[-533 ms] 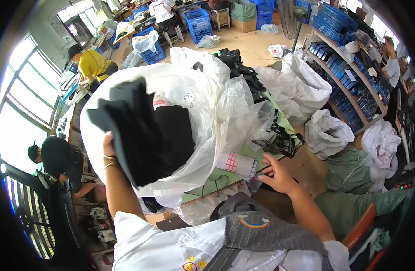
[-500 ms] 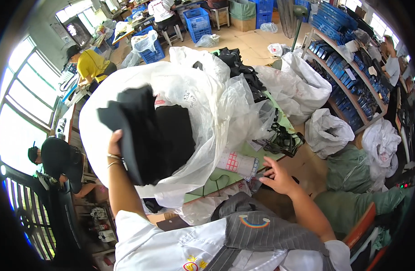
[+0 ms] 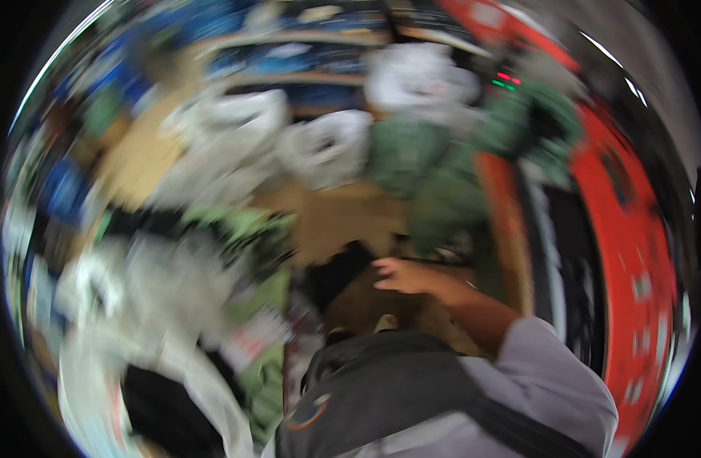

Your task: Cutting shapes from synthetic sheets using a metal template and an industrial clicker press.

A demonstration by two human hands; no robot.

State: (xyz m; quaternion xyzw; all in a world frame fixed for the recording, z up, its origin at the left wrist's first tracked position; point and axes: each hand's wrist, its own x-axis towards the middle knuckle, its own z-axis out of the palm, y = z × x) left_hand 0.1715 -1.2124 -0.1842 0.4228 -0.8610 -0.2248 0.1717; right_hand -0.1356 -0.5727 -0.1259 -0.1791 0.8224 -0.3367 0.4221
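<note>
Motion smears the whole picture. My right hand (image 3: 396, 275) reaches forward over the brown floor area in front of me, its fingers too blurred to read. Just left of its fingertips is a dark black piece, apparently cloth (image 3: 339, 273); whether the hand touches it I cannot tell. My left hand is out of view. At the lower left, a large white plastic bag (image 3: 83, 359) lies around a black cloth stack (image 3: 171, 412). Beside it runs a green tabletop (image 3: 268, 305) with a white and pink printed sheet (image 3: 255, 336) on it.
White sacks (image 3: 327, 145) and green sacks (image 3: 408, 149) stand ahead. Behind them is a shelf (image 3: 305, 79) of blue items. To my right are an orange-brown board edge (image 3: 507, 229) and a long red machine or panel (image 3: 633, 282).
My view has swung to the right. The left hand, which held up black cloth at the bag, has left the picture. The right hand now extends over the floor beside the table.
</note>
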